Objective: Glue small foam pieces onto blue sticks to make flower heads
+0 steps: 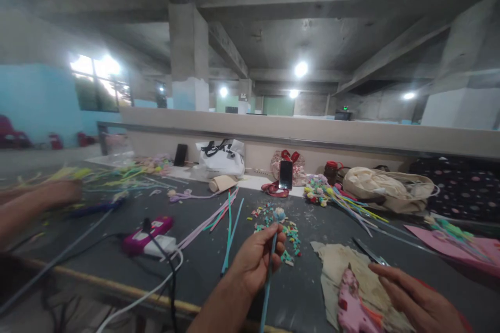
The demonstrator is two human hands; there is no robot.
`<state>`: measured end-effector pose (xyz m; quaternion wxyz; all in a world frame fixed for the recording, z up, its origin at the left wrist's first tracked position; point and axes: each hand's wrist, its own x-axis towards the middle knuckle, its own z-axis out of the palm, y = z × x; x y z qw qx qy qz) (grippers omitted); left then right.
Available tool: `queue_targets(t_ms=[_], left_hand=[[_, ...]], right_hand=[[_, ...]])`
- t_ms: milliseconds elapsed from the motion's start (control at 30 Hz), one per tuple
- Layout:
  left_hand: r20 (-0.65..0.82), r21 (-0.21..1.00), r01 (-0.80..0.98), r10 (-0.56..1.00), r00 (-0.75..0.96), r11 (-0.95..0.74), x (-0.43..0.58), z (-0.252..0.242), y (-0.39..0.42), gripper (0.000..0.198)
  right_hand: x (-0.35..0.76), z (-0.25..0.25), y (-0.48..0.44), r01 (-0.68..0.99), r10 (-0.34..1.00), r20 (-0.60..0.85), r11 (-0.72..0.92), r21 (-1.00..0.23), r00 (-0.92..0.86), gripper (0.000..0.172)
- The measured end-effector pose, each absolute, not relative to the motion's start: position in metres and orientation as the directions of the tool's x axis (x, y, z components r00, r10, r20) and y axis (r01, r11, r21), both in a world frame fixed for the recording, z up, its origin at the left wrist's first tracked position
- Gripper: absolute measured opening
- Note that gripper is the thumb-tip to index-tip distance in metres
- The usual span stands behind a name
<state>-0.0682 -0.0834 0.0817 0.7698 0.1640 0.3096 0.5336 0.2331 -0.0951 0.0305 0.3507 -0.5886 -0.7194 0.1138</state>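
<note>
My left hand (pixel 260 255) pinches a thin blue stem (pixel 267 291) with a small pale blue and white flower head (pixel 278 214) at its top. My right hand (pixel 414 296) has its fingers stretched out, over or beside a pair of scissors (pixel 371 252). Its blades point away to the left, and the red handles are mostly behind the hand. A pink glue gun (pixel 352 304) lies on a stained beige cloth (pixel 328 270) just left of that hand. Behind my left hand, small coloured bits (pixel 291 237) are scattered on the dark table.
Left of me sit a magenta power strip (pixel 150 237) with cables and loose stems (pixel 230 234). A propped phone (pixel 285 175), finished flowers (pixel 318 190) and bags (pixel 378 190) line the back. Another person's blurred arm (pixel 42 200) reaches in at left. Pink sheet (pixel 433 247) at right.
</note>
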Motion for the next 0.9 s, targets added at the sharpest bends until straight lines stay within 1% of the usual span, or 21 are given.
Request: queue_targets(t_ms=[100,233,333,400,433,500,567,667,733,833,900], left_hand=[[-0.302,0.562,-0.729,0.917,0.259,0.391,-0.069,0.08,-0.084,0.012],[-0.3,0.553,-0.733,0.915,0.269,0.396,-0.07,0.078,-0.082,0.012],[-0.298,0.563,-0.732,0.92,0.253,0.384,-0.07,0.075,-0.081,0.013],[-0.3,0.577,-0.729,0.926,0.231,0.368,-0.07,0.073,-0.08,0.012],[-0.301,0.585,-0.726,0.928,0.218,0.36,-0.071,0.071,-0.079,0.011],[-0.304,0.602,-0.718,0.932,0.197,0.348,-0.072,0.068,-0.078,0.009],[-0.308,0.618,-0.706,0.933,0.187,0.345,-0.075,0.066,-0.076,0.008],[-0.314,0.634,-0.687,0.93,0.19,0.354,-0.08,0.062,-0.073,0.008],[-0.318,0.641,-0.677,0.928,0.193,0.36,-0.082,0.059,-0.068,0.008],[-0.323,0.65,-0.662,0.924,0.204,0.373,-0.082,0.055,-0.058,0.009],[-0.322,0.65,-0.655,0.92,0.221,0.385,-0.08,0.054,-0.05,0.01]], right_hand=[[0.227,0.032,-0.095,0.768,0.911,0.396,0.334,-0.547,-0.113,0.038],[0.223,0.03,-0.094,0.753,0.891,0.424,0.389,-0.53,-0.163,0.035],[0.219,0.031,-0.093,0.746,0.835,0.523,0.457,-0.485,-0.171,0.033],[0.217,0.033,-0.093,0.736,0.782,0.585,0.525,-0.428,-0.217,0.031],[0.216,0.036,-0.093,0.728,0.764,0.592,0.556,-0.402,-0.257,0.029],[0.213,0.041,-0.093,0.721,0.762,0.565,0.58,-0.379,-0.316,0.025],[0.209,0.047,-0.095,0.726,0.786,0.532,0.561,-0.398,-0.316,0.021],[0.201,0.054,-0.094,0.734,0.812,0.527,0.515,-0.443,-0.251,0.024],[0.194,0.055,-0.089,0.754,0.83,0.513,0.478,-0.451,-0.22,0.027],[0.185,0.053,-0.077,0.807,0.878,0.427,0.407,-0.428,-0.217,0.03],[0.179,0.052,-0.069,0.825,0.891,0.378,0.4,-0.399,-0.249,0.029]])
